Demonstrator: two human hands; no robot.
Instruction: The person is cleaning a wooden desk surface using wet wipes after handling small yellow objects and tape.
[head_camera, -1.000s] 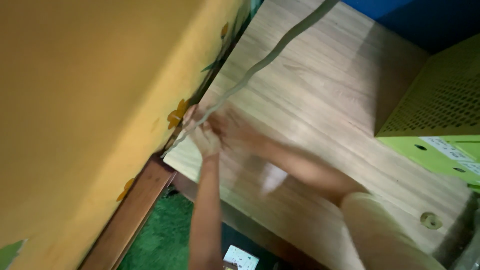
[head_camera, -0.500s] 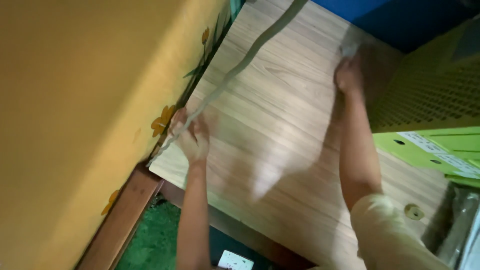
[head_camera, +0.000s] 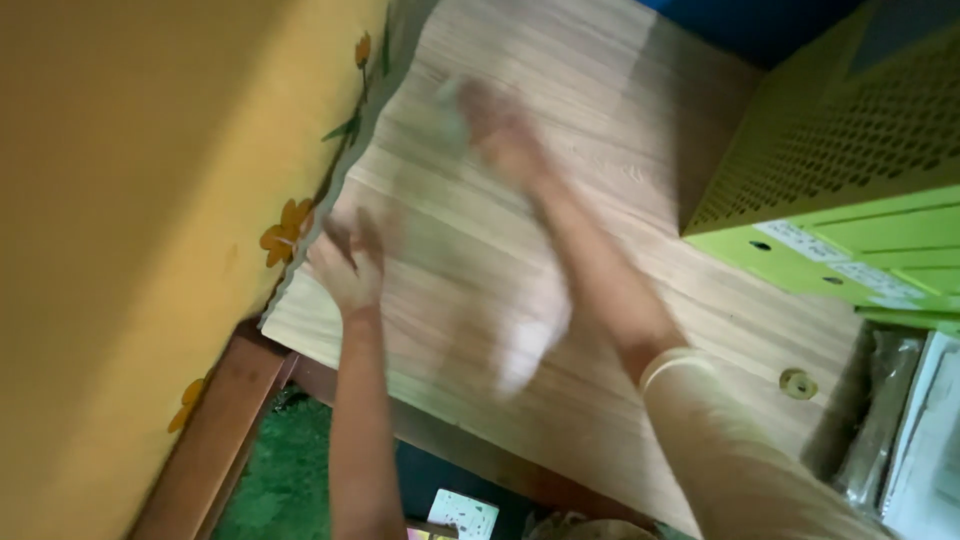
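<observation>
My left hand (head_camera: 346, 266) rests at the near left corner of a light wooden tabletop (head_camera: 620, 200), fingers spread, nothing visible in it. My right hand (head_camera: 503, 128) is stretched across the top toward its left edge. It is badly blurred. A pale smear beside its fingers could be the grey cord seen earlier, but I cannot tell whether the hand grips it. A cream sleeve covers my right upper arm.
A yellow cloth with orange flowers (head_camera: 150, 200) hangs along the table's left side over a brown wooden rail (head_camera: 220, 420). A green perforated box (head_camera: 850, 130) stands at the right. A round cap (head_camera: 797, 383) sits in the tabletop. Green carpet (head_camera: 270, 480) lies below.
My right hand swung from the left corner out to the green box, then back left across the tabletop. The taut grey cord is no longer visible. My left hand opened at the corner.
</observation>
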